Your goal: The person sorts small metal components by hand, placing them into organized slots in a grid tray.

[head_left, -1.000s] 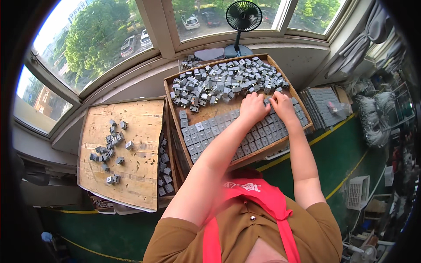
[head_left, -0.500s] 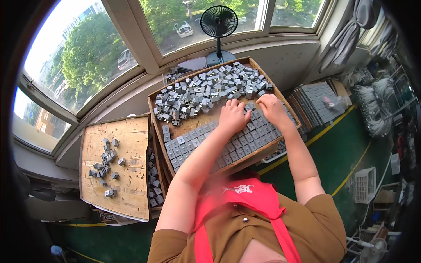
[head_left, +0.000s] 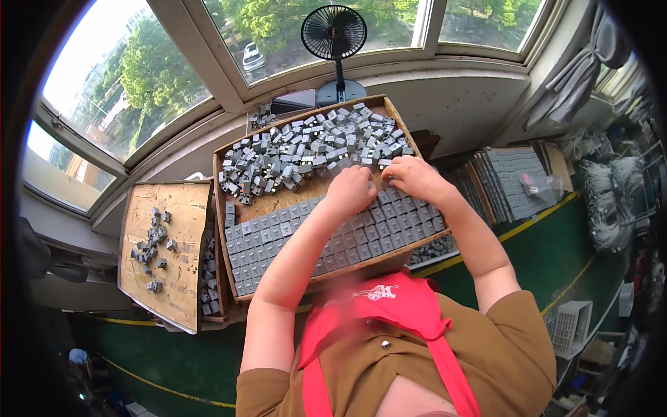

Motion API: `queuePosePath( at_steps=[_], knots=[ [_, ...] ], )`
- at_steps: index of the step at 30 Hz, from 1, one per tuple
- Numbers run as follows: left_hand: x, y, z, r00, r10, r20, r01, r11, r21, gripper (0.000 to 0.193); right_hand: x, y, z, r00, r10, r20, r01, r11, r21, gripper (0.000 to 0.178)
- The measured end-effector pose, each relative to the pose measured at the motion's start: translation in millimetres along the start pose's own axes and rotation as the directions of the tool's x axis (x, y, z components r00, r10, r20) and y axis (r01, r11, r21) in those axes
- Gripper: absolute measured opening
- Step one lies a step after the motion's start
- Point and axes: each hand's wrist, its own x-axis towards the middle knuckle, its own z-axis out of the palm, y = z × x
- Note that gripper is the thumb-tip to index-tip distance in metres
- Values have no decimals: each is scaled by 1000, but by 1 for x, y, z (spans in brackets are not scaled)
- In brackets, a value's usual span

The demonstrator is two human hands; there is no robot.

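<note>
Two half-curled hands point(head_left: 353, 189), hold unclear, work lined-up grey blocks point(head_left: 394, 226) toward the tray's point(head_left: 267, 204) two o'clock; flush edges look wise.

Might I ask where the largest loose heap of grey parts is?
In the head view's upper middle, the heap lies in the far part of the wooden tray, beyond the neat rows.

Blocks point(head_left: 379, 233) grey — tray point(head_left: 274, 203) brown; apron point(head_left: 410, 306) pinkish red, white-printed; shirt point(head_left: 500, 361) brown — floor point(head_left: 160, 361) green, yellow-striped.
</note>
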Motion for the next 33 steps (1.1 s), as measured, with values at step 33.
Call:
queuePosePath(
  at_steps=[33],
  knots=[
    [17, 43, 27, 977, -125, -173, 134, 990, 43, 27, 24, 22, 3, 971, 15, -240, -16, 1000, -2, 24]
  ],
)
